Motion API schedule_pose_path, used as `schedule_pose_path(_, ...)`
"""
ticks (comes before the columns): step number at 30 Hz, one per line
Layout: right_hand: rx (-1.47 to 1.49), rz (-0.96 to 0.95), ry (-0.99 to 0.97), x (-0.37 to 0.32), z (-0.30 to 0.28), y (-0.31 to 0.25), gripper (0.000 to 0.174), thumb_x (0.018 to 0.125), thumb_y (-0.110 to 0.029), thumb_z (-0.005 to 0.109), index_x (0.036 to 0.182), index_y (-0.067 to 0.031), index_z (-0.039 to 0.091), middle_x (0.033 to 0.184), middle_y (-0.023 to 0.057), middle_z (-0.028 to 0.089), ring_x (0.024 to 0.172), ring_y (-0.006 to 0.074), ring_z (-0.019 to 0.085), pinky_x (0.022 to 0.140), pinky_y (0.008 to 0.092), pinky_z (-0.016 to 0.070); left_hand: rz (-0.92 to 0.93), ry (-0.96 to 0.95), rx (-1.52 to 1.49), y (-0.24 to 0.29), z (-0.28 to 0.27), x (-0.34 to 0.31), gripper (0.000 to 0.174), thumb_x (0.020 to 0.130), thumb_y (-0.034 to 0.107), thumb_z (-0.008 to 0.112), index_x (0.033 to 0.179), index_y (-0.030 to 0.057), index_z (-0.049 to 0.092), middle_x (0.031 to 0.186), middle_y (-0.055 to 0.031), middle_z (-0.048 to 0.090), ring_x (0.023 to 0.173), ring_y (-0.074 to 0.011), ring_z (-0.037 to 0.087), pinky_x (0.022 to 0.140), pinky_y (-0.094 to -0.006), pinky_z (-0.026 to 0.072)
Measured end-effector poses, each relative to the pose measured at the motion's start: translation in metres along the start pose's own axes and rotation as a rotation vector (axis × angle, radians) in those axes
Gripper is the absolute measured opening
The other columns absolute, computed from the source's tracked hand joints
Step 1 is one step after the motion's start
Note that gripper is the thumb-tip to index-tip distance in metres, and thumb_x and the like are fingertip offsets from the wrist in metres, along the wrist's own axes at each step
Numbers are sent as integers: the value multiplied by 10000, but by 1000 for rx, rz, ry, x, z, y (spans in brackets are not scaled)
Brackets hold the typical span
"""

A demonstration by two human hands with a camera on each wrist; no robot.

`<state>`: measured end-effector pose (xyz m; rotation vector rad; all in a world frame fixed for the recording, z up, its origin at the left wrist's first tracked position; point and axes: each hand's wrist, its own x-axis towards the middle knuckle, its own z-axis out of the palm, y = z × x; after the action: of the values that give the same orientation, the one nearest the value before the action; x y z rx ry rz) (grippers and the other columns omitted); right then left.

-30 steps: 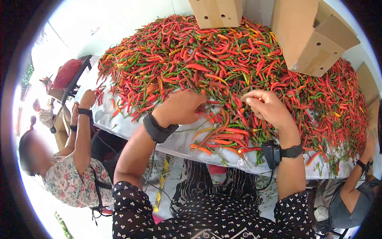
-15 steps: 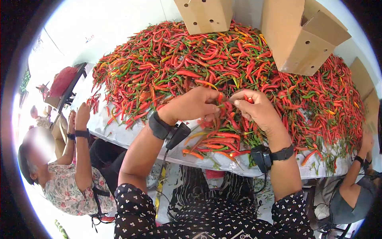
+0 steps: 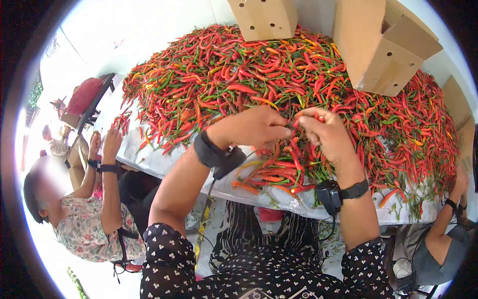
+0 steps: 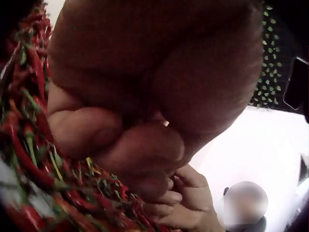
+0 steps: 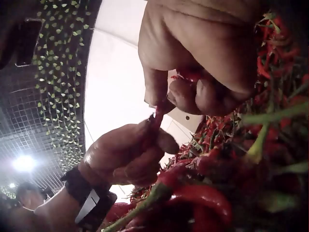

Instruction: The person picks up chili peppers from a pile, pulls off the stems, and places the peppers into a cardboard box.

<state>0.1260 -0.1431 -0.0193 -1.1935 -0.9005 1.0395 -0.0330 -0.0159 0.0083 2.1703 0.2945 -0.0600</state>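
Over the front of the chili heap, my two hands come together fingertip to fingertip. The left hand (image 3: 254, 127) pinches a red chili pepper (image 5: 158, 115) between thumb and fingers, as the right wrist view shows. At the chili's upper end are the thumb and finger of my right hand (image 3: 328, 134), which pinch it too. More red chili (image 5: 189, 76) shows in the right hand's curled fingers. In the left wrist view the left fingers (image 4: 140, 145) are curled and hide what they hold. Below the hands, a small pile of red and orange chilies (image 3: 274, 174) lies at the table edge.
A big heap of red, orange and green chilies (image 3: 199, 70) covers the white-sheeted table (image 3: 169, 162). Two cardboard boxes (image 3: 264, 20) stand at the back of the heap. One person (image 3: 94, 219) sits at the left, another (image 3: 438, 254) at the right, both with hands near the table.
My left hand has moved right and slightly up from the front of the heap to meet the right hand's fingertips. The right hand stays nearly in place, still holding red chili.
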Motion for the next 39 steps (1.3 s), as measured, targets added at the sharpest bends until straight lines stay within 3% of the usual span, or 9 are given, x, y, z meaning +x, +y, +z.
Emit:
schedule_pose_path(5,283,-42,144,9,-17,2,117,812,-140,598,861,-36,576,597,-21,461,437,48,384,385,197,255,6,195,301,-9,-29,-39,167,772,175,590,806,15,624,641,-68,583,596,-126,570,534,-295,438)
schedule_pose_path(8,380,-33,101,11,-22,6,104,826,-153,553,830,-50,569,619,2,489,452,80,424,380,209,275,12,232,575,-25,-37,-62,238,702,178,637,886,28,618,795,-138,613,717,-295,582,650,-374,456)
schedule_pose_path(16,455,143,37,8,-14,8,157,857,-193,459,922,-73,538,686,59,579,531,162,530,393,224,329,-147,337,927,-63,-22,-85,398,657,196,670,1004,44,548,755,-142,585,707,-341,577,636,-420,454)
schedule_pose_path(19,468,163,21,10,-15,10,164,864,-211,471,926,-75,540,694,64,590,534,163,537,390,228,344,-103,229,765,-59,-25,-81,500,661,192,669,1113,51,506,759,-154,589,669,-326,575,612,-404,463)
schedule_pose_path(22,477,173,-43,11,-14,12,174,865,-236,502,923,-78,544,687,62,588,526,156,533,385,227,345,-106,185,478,-47,-26,-67,472,728,149,623,1168,41,489,733,-123,599,629,-226,570,570,-344,461)
schedule_pose_path(24,442,184,-59,9,-11,11,156,841,-216,570,911,-77,554,664,47,566,508,133,515,383,215,333,-97,153,-93,-35,-26,-56,450,795,90,561,1225,27,442,779,-64,601,631,-111,537,549,-277,444)
schedule_pose_path(27,404,188,-116,10,-11,14,121,821,-163,596,899,-78,560,650,27,542,499,120,501,387,211,327,32,167,-349,-28,-20,-31,451,825,50,527,1257,19,401,854,-17,591,678,-55,525,562,-229,437)
schedule_pose_path(31,321,181,-127,7,-6,10,107,811,-132,609,885,-74,558,657,11,532,499,108,496,390,211,324,6,139,-467,-7,-9,-10,415,830,69,548,1218,36,403,903,-22,590,728,-54,542,607,-202,438)
schedule_pose_path(39,240,171,-31,6,-1,11,122,811,-152,625,861,-65,555,657,-3,520,493,83,475,390,207,306,107,192,-341,-4,6,7,281,794,55,592,1055,16,495,776,-19,602,670,-44,541,573,-199,427)
